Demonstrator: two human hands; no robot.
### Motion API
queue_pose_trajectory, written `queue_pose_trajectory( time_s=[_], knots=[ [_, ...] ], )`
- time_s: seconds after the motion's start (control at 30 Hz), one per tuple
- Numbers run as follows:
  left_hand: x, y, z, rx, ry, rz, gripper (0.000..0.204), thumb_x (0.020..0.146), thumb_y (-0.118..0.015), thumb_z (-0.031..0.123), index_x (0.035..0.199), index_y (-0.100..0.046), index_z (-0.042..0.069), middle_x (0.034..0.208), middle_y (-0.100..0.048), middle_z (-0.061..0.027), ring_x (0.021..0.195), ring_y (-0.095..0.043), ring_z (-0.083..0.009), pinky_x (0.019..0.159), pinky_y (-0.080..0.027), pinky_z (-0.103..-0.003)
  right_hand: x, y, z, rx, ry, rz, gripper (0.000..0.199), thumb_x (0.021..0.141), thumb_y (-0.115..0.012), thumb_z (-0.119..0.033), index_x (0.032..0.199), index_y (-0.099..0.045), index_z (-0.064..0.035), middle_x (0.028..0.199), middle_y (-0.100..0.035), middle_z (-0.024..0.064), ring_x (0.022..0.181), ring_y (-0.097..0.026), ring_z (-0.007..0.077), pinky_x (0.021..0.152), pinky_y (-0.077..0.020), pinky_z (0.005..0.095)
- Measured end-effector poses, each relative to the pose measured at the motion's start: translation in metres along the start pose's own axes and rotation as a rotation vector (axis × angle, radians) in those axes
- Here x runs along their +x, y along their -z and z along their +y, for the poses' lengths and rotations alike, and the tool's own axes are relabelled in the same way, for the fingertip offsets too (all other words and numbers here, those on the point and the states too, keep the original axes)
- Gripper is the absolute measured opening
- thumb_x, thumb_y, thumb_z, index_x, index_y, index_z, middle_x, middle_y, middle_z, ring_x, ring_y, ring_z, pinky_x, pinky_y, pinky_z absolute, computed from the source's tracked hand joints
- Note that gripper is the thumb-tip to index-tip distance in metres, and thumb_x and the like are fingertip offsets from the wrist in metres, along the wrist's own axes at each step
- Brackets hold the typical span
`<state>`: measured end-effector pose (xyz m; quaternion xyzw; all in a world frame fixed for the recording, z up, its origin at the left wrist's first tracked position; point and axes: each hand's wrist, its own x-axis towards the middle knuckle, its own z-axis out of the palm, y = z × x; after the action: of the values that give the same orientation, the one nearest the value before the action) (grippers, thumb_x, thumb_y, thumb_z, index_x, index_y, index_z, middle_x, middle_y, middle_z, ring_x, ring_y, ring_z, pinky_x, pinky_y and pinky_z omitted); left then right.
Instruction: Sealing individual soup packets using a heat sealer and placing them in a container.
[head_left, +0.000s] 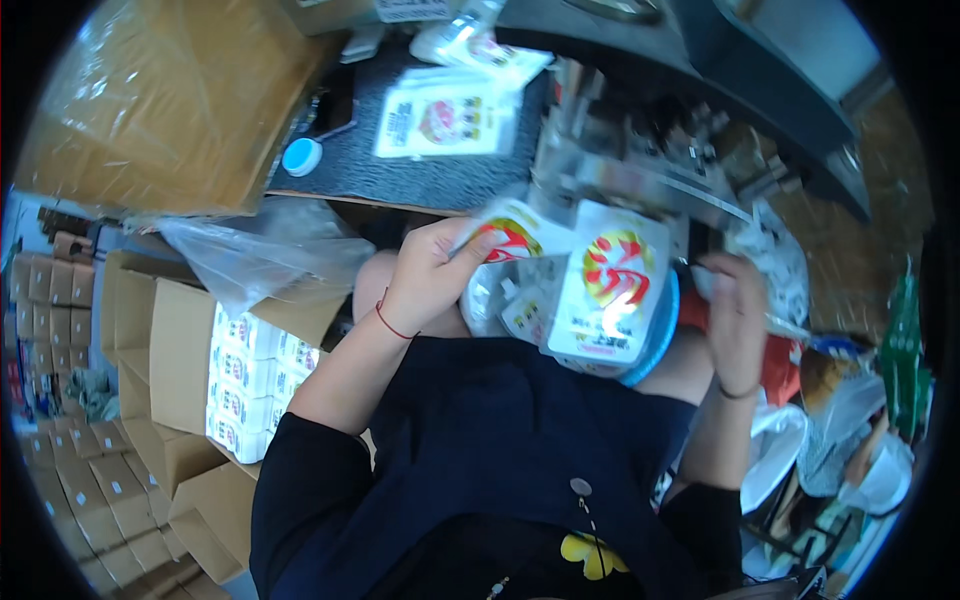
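Note:
My left hand (435,265) pinches a white pouch (515,228) with a red and yellow print, in front of the table edge. Just right of it, a second white pouch (610,285) with a red and yellow round print shows face up over a blue-rimmed basin (655,345) at my lap. Whether it rests on something or is in the air, I cannot tell. Further small packets (528,312) lie in the basin. To the right, below the metal machine (640,180), my right hand (735,325) is raised, slightly blurred, fingers loosely bent and apart, nothing visible in them.
More white pouches (445,115) and a blue-lidded jar (302,157) are on the dark table (420,180). An open carton (180,350) holding white packs stands at left, under clear plastic film (270,250). A large carton (150,110) is behind. Bags (780,430) and clutter fill the right.

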<state>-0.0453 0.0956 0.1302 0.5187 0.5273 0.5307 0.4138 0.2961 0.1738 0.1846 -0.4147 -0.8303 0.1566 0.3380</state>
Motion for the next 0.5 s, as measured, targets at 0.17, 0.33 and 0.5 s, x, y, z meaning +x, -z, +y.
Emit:
queue_pose_trajectory(
  time_s=[0.17,0.33,0.5],
  knots=[
    [-0.006,-0.048,0.015,0.161,0.181,-0.242,0.022,0.09,-0.075,0.016,0.097,-0.072,-0.005,0.088,-0.071,-0.0041,0.078,-0.062,-0.0055,0.07,-0.051,-0.022,0.028,-0.015,-0.051,0.486,-0.03,-0.026,0.012,0.091,-0.064,-0.008,0.099,-0.064,0.0008,0.09,-0.065,0.0084,0.08,-0.061,0.0179,0.072,-0.0483,0.0295],
    [-0.013,-0.08,0.014,-0.243,0.361,-0.441,0.033,0.094,-0.07,0.029,0.101,-0.072,-0.003,0.088,-0.072,-0.0051,0.077,-0.062,-0.0064,0.071,-0.052,-0.024,0.036,-0.023,-0.039,0.225,0.12,-0.086,0.011,0.092,-0.065,-0.012,0.093,-0.066,-0.0006,0.084,-0.063,0.0075,0.076,-0.058,0.0177,0.069,-0.0463,0.029],
    [-0.018,-0.097,0.018,-0.489,0.575,-0.631,0.033,0.097,-0.066,0.022,0.117,-0.066,-0.004,0.106,-0.071,-0.0076,0.094,-0.065,-0.0096,0.086,-0.052,-0.027,0.024,0.005,-0.021,0.292,0.121,-0.403,0.024,0.1,-0.054,-0.023,0.103,-0.065,-0.0015,0.094,-0.065,0.0152,0.086,-0.063,0.0276,0.075,-0.0475,0.036]
  ],
)
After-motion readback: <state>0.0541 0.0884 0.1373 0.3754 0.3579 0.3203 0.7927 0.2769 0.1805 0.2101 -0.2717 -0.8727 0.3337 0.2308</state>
